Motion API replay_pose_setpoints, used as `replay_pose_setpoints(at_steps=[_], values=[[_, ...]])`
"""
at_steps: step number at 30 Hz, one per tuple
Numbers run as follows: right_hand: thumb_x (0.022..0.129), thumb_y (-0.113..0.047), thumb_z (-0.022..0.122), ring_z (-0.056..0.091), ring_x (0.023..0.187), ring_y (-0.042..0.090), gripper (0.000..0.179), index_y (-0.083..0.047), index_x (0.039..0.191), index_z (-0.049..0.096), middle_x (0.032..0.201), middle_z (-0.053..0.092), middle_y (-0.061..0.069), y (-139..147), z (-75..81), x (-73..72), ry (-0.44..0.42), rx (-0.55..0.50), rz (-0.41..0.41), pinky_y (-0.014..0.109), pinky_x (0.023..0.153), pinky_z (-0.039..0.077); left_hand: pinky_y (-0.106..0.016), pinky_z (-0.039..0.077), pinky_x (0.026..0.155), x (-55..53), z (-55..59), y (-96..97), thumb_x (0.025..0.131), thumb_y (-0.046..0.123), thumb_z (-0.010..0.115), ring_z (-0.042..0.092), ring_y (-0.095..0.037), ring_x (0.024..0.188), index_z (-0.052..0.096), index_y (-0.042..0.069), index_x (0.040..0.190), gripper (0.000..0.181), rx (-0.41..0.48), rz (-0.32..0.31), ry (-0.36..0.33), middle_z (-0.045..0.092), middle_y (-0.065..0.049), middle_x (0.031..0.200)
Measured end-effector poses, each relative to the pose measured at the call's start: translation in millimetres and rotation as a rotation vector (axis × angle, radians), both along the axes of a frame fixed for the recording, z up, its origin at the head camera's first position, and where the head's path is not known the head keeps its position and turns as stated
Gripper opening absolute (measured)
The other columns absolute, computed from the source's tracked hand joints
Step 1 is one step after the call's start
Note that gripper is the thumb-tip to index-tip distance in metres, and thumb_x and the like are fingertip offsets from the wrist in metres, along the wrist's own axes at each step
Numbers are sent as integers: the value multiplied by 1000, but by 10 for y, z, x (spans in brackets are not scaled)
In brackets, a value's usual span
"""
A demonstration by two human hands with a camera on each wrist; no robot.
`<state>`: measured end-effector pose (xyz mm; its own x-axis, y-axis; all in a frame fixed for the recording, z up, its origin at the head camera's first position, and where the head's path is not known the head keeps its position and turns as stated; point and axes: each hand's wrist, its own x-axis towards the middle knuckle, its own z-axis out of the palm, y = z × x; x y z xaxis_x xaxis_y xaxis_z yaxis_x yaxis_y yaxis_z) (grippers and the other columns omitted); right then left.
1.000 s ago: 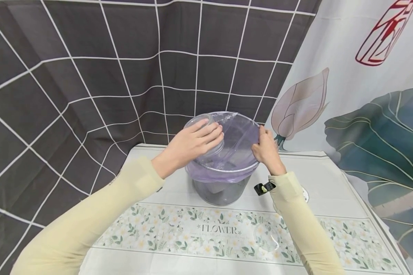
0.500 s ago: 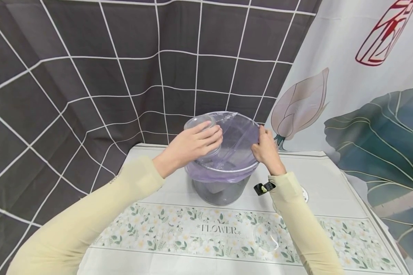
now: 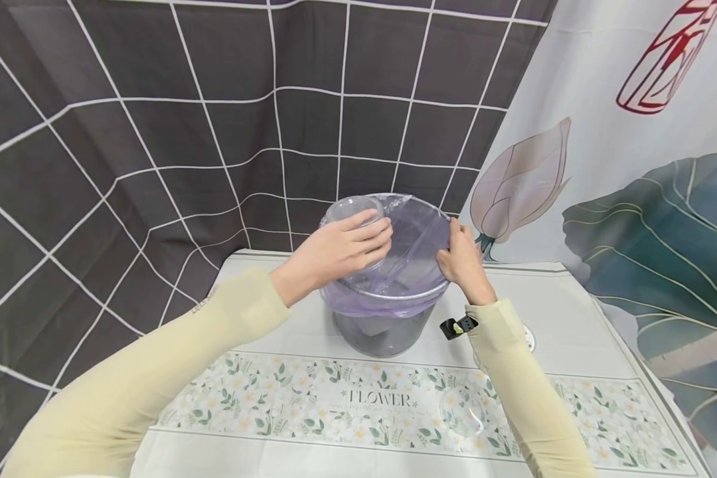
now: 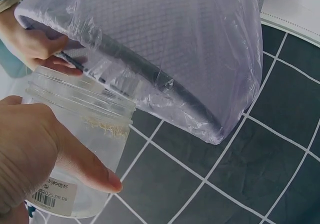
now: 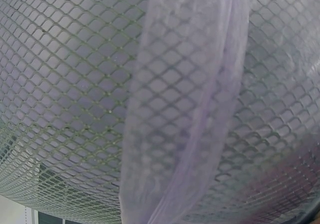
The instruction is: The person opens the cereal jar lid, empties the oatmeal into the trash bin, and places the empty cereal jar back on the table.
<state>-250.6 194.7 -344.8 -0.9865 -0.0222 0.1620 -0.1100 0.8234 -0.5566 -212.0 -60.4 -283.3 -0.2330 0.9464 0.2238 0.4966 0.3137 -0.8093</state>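
In the head view my left hand (image 3: 345,249) holds a clear plastic jar (image 3: 355,208) tilted over the left side of a wire-mesh bin (image 3: 385,335). The left wrist view shows the jar's threaded mouth (image 4: 80,92), a barcode label (image 4: 55,196) and a small clump of pale thin strands (image 4: 107,127) by the neck. A thin purple bag (image 3: 418,232) lines the bin and folds over its rim. My right hand (image 3: 463,259) grips the rim and bag on the right side. Mesh and bag fill the right wrist view.
A clear round lid (image 3: 463,411) lies on the table cover (image 3: 299,448), which has a flower band. Behind the bin hangs a dark gridded curtain (image 3: 227,126); a white printed cloth (image 3: 609,219) hangs at the right. A black strap (image 3: 459,326) is on the right sleeve.
The left hand and jar have shifted slightly right, and the jar has turned so its round end shows more fully. My right hand stays on the rim.
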Motion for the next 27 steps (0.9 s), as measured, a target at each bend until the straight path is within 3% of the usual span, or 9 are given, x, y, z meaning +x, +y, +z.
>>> replay_pose_setpoints(at_steps=[18, 27], values=[[74, 0, 38, 30, 126, 47, 72, 7, 142, 16, 137, 27, 33, -6, 9, 25, 4, -19, 2, 59, 105, 20, -35, 15, 114, 0, 17, 24, 88, 11, 52, 35, -17, 129, 53, 19, 124, 37, -109, -3, 43, 49, 1, 133], [73, 0, 37, 31, 124, 48, 70, 6, 141, 20, 135, 29, 34, -6, 2, 23, 16, -21, 4, 60, 104, 21, -35, 13, 114, 21, -9, 41, 88, 10, 52, 33, -17, 130, 51, 19, 126, 39, -118, 11, 42, 47, 2, 134]])
